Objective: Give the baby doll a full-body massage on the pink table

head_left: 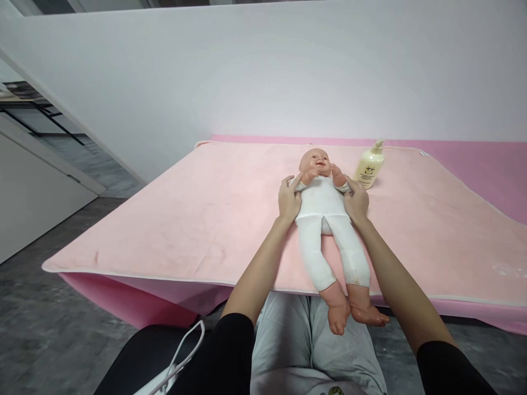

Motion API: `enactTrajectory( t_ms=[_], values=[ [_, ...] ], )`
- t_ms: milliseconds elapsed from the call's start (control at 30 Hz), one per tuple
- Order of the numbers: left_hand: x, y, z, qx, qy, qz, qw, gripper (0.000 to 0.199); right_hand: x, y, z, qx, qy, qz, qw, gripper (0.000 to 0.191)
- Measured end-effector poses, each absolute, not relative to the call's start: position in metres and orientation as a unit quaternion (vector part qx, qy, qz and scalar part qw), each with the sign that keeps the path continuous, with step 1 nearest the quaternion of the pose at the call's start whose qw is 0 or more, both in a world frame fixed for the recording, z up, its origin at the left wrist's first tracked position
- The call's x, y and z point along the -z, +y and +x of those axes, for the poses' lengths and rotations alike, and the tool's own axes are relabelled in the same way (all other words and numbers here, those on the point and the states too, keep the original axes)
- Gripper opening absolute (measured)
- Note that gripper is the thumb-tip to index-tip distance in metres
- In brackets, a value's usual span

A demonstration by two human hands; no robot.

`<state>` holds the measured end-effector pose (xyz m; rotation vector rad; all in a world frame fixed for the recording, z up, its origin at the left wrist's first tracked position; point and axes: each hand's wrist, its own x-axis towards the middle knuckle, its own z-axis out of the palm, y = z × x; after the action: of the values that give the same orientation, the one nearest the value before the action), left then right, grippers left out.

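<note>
A baby doll [323, 200] with a white cloth body lies on its back on the pink blanket [173, 214]. Its head points to the wall, and its bare feet hang past the table's front edge above my lap. My left hand [290, 198] is closed around the doll's arm on the left side. On the other side, my right hand [357, 200] grips the opposite arm near the elbow. The palms and some fingertips are partly hidden. Just beyond my right hand stands a pale yellow pump bottle [369, 165], upright and apart from the doll.
A white wall [288, 71] rises behind the table. Deeper pink cloth [473, 170] shows under the blanket at the back and right. At the lower left are a black seat [135, 356] and a white cable [189, 351]. Grey floor [37, 312] lies beyond the table's left corner.
</note>
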<state>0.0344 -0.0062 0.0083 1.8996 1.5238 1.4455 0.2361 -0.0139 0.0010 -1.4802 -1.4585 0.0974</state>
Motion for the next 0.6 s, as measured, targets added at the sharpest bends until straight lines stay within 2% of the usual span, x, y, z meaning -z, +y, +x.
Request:
enactTrajectory(
  t_ms=[133,600],
  values=[
    [-0.0098,-0.0081,0.0351,-0.447,0.538,0.705,0.117,0.063,-0.0047,-0.016,0.2374,-0.023,-0.632,-0.631,0.45,0.059],
    [-0.0057,-0.0045,0.0333,-0.46,0.534,0.698,0.124,0.063,-0.0055,-0.018,0.2354,-0.024,-0.629,-0.631,0.454,0.059]
  ],
)
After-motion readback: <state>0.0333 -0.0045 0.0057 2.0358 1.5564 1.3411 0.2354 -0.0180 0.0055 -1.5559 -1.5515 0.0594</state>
